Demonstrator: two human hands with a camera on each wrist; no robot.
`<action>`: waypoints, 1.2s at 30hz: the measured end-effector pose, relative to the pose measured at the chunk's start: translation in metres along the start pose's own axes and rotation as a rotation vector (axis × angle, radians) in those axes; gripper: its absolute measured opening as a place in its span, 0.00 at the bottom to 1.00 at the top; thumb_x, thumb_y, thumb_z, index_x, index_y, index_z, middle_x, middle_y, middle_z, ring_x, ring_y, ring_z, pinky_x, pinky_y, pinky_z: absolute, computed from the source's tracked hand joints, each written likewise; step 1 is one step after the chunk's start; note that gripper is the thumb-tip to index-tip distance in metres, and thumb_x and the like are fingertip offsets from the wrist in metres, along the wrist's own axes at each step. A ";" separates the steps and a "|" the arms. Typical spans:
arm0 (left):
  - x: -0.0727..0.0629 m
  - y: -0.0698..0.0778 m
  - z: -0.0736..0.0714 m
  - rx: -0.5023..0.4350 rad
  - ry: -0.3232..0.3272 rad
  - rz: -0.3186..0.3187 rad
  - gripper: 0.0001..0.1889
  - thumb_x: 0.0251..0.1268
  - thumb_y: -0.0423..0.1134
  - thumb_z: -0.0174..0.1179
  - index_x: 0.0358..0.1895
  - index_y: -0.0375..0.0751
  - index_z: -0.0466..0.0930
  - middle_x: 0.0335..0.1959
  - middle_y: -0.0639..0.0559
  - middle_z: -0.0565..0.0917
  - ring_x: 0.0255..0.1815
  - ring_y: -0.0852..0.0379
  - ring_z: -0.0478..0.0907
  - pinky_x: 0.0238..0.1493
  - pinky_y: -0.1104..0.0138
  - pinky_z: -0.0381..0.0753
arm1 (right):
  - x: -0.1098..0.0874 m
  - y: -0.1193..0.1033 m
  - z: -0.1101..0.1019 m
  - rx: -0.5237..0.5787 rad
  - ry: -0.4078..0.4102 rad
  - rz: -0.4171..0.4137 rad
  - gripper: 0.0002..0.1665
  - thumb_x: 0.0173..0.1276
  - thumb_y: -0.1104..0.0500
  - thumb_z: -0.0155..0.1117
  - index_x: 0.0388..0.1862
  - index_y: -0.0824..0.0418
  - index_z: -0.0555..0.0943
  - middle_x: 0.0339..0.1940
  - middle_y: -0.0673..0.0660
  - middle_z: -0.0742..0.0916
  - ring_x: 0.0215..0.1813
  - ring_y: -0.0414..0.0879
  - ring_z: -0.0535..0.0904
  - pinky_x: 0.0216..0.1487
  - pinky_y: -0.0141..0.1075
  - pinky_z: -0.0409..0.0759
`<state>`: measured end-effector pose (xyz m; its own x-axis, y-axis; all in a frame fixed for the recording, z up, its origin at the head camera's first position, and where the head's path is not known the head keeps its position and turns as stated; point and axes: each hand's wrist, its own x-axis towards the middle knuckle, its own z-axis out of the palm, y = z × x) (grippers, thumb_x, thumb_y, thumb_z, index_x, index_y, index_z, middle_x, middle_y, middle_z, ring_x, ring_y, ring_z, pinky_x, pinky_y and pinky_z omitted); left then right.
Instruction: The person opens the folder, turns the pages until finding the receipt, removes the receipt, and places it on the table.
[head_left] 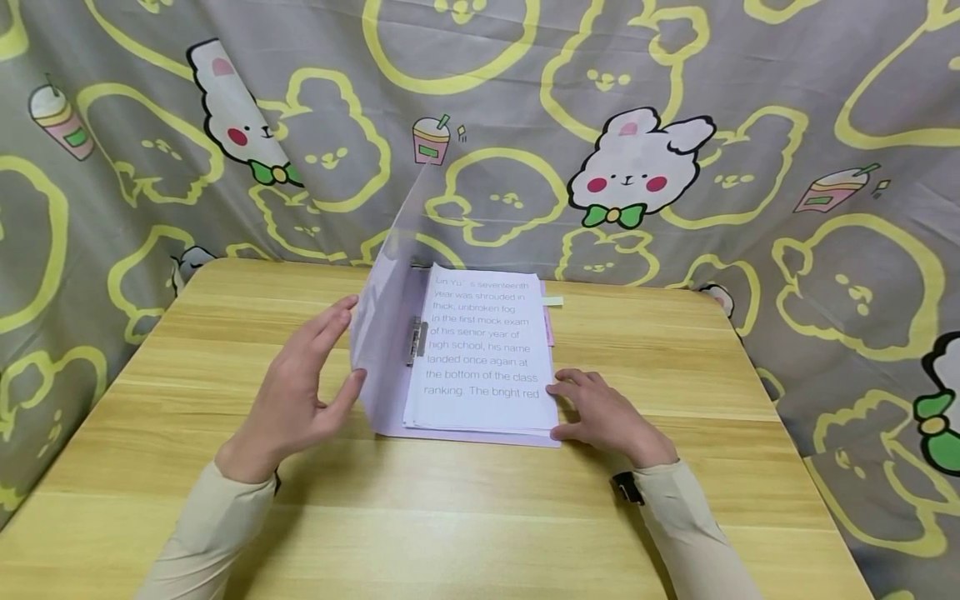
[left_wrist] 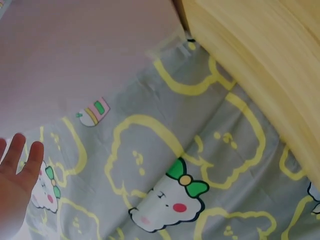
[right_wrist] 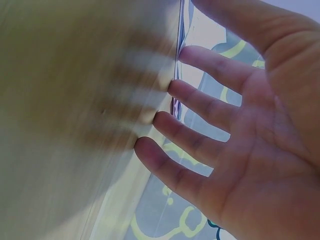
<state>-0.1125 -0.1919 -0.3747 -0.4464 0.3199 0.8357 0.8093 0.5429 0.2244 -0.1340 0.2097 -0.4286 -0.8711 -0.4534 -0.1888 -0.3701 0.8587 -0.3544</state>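
Observation:
A lilac file folder (head_left: 472, 437) lies on the table, its cover (head_left: 386, 292) standing nearly upright on the left. Inside rests a stack of printed paper (head_left: 483, 350), with a metal clip (head_left: 416, 340) along the left side. My left hand (head_left: 300, 383) is at the outer face of the cover, fingers and thumb apart, fingertips right at its edge. In the left wrist view the cover (left_wrist: 85, 55) fills the upper left, near the left hand (left_wrist: 15, 185). My right hand (head_left: 603, 417) has its fingertips at the folder's lower right edge. The right wrist view shows its fingers (right_wrist: 200, 100) extended and spread, fingertips on the tabletop.
Pale green (head_left: 553, 301) and pink tabs (head_left: 550, 327) stick out from the folder's right side. The wooden table (head_left: 465, 517) extends around it. A grey curtain (head_left: 510, 108) with yellow outlines and rabbit prints hangs behind and at both sides.

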 end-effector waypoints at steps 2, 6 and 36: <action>0.002 0.000 -0.001 -0.016 0.046 0.014 0.30 0.74 0.48 0.55 0.69 0.27 0.68 0.67 0.31 0.76 0.69 0.40 0.74 0.74 0.63 0.66 | 0.000 0.000 0.000 -0.002 0.001 -0.001 0.39 0.60 0.51 0.80 0.68 0.64 0.78 0.73 0.65 0.74 0.69 0.65 0.71 0.66 0.59 0.73; 0.005 0.000 -0.005 -0.032 0.102 0.034 0.29 0.74 0.46 0.55 0.71 0.31 0.68 0.66 0.30 0.75 0.70 0.41 0.73 0.74 0.62 0.67 | 0.001 0.001 0.001 -0.005 -0.001 0.003 0.39 0.61 0.51 0.79 0.68 0.64 0.78 0.73 0.64 0.74 0.69 0.65 0.71 0.66 0.59 0.73; 0.018 -0.006 -0.048 0.080 0.288 -0.009 0.20 0.52 0.30 0.42 0.40 0.23 0.83 0.52 0.28 0.84 0.53 0.28 0.79 0.67 0.64 0.72 | 0.000 0.001 0.001 -0.006 0.003 0.000 0.39 0.60 0.51 0.79 0.68 0.63 0.78 0.73 0.64 0.74 0.69 0.64 0.71 0.65 0.59 0.74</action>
<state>-0.1065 -0.2266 -0.3369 -0.3175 0.0874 0.9442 0.7681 0.6077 0.2020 -0.1337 0.2103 -0.4297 -0.8721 -0.4529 -0.1855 -0.3723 0.8600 -0.3491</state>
